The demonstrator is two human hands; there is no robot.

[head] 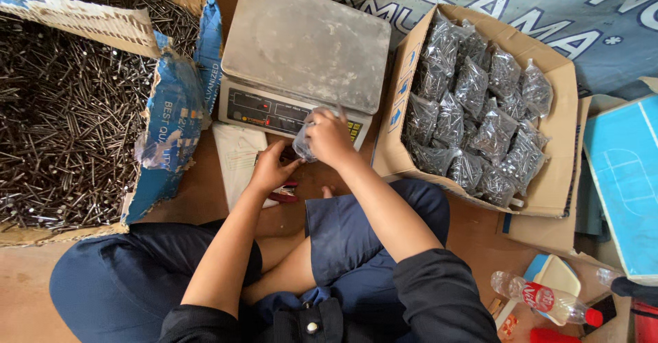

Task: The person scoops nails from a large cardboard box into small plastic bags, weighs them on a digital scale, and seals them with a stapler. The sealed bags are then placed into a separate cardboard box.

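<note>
My right hand (330, 137) grips a small clear plastic bag (302, 143) just in front of the weighing scale (305, 48). My left hand (269, 169) reaches up to the bag from below, fingers touching its lower edge. The bag's contents are hidden by my fingers. The scale's steel platform is bare. A torn cardboard box (157, 117) full of loose dark nails (62, 124) lies at my left. At my right a cardboard box (555, 178) holds several filled clear bags of nails (473, 117).
I sit cross-legged on the floor in dark clothes. White paper (236, 154) and a small red object (284, 193) lie under my hands. A plastic bottle with a red cap (541, 298) and a blue box (627, 178) sit at the right.
</note>
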